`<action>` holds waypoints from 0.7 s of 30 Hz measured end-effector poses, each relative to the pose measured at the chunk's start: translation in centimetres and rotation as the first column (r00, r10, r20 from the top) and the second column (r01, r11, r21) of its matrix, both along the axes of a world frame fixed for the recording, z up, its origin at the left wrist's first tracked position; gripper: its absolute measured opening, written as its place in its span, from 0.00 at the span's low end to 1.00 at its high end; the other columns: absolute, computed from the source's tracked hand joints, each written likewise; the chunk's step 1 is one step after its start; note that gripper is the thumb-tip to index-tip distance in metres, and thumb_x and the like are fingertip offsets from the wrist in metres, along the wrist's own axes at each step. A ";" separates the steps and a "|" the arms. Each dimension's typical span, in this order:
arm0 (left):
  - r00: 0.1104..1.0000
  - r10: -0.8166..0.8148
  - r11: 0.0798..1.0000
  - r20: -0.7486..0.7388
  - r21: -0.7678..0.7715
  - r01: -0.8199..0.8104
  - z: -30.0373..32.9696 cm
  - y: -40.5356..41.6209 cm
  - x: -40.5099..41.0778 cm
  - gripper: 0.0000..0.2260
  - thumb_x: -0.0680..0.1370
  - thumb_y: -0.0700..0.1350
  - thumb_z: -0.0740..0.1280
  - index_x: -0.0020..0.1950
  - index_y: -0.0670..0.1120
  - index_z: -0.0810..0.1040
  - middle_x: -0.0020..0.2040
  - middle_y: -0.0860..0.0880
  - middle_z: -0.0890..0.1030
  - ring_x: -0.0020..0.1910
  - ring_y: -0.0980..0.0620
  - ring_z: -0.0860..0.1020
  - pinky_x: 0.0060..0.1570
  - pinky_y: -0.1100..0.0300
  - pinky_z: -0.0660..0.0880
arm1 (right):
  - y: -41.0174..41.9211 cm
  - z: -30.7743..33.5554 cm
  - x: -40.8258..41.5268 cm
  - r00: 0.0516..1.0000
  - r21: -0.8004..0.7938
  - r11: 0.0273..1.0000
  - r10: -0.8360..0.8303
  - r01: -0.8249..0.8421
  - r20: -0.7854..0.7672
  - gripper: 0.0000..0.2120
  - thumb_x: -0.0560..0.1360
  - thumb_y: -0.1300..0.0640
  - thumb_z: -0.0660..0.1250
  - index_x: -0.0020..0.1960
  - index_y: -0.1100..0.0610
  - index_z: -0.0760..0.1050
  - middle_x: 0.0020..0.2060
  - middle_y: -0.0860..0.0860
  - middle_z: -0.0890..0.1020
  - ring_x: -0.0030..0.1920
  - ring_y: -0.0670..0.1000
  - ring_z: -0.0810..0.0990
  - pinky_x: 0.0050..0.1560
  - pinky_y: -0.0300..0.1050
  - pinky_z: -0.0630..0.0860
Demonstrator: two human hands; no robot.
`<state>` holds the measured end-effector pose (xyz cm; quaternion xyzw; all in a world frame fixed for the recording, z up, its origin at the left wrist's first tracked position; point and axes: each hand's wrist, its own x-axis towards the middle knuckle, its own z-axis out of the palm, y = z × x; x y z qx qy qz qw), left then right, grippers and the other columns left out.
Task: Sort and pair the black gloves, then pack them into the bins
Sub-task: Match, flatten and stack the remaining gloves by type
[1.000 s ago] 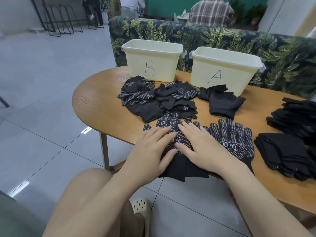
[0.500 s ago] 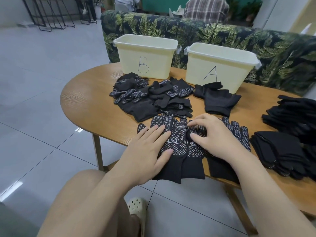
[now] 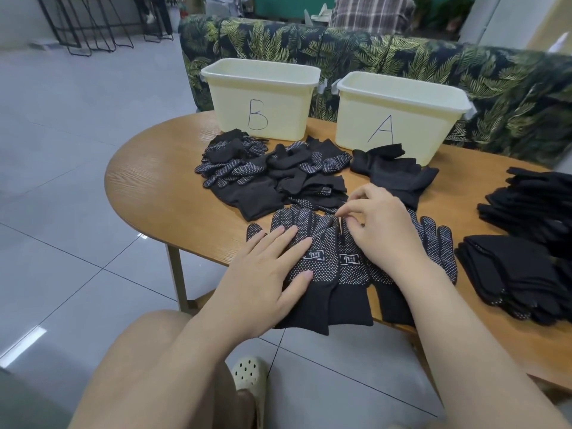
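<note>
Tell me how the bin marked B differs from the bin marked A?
The bin marked B stands to the left on the table; the bin marked A stands to the right. A loose heap of dotted gloves lies in front of B; plain black gloves lie in front of A, touching its wall. Both are pale yellow plastic tubs with a hand-drawn letter. Their insides are hidden from this view.

Bare left hand point(image 3: 260, 283) and right hand point(image 3: 383, 230), no rings or watch showing, bare forearms with no sleeves in view, bare knee point(image 3: 148, 351) low in frame, cream perforated clog point(image 3: 249, 374) on one foot
</note>
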<state>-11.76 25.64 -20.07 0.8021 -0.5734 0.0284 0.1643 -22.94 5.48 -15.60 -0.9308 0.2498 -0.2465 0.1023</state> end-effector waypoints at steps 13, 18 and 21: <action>1.000 -0.004 1.000 -0.022 -0.003 0.004 0.2 -0.2 -0.2 0.27 0.81 0.63 0.44 0.80 0.64 0.63 0.82 0.51 0.60 0.82 0.52 0.53 0.80 0.55 0.44 | 0.1 0.8 1.3 0.975 0.315 0.936 -0.095 0.156 -0.200 0.31 0.77 0.33 0.64 0.29 0.56 0.70 0.29 0.48 0.73 0.35 0.52 0.74 0.38 0.46 0.67; 1.000 0.000 1.000 -0.001 -0.026 0.000 0.0 -0.2 -0.2 0.25 0.82 0.62 0.47 0.78 0.63 0.66 0.81 0.51 0.62 0.81 0.51 0.56 0.80 0.53 0.48 | 1.4 2.1 1.1 0.958 0.470 0.873 0.013 0.129 -0.287 0.31 0.81 0.36 0.61 0.31 0.56 0.82 0.19 0.45 0.72 0.28 0.48 0.72 0.33 0.43 0.66; 1.000 0.022 0.998 0.022 -0.052 -0.021 -0.4 -0.2 -0.3 0.23 0.83 0.60 0.50 0.77 0.61 0.69 0.80 0.51 0.66 0.79 0.50 0.61 0.79 0.52 0.52 | 1.2 1.9 0.8 0.979 0.504 0.861 0.035 0.073 -0.203 0.21 0.78 0.42 0.70 0.36 0.58 0.84 0.34 0.53 0.83 0.37 0.51 0.80 0.36 0.41 0.71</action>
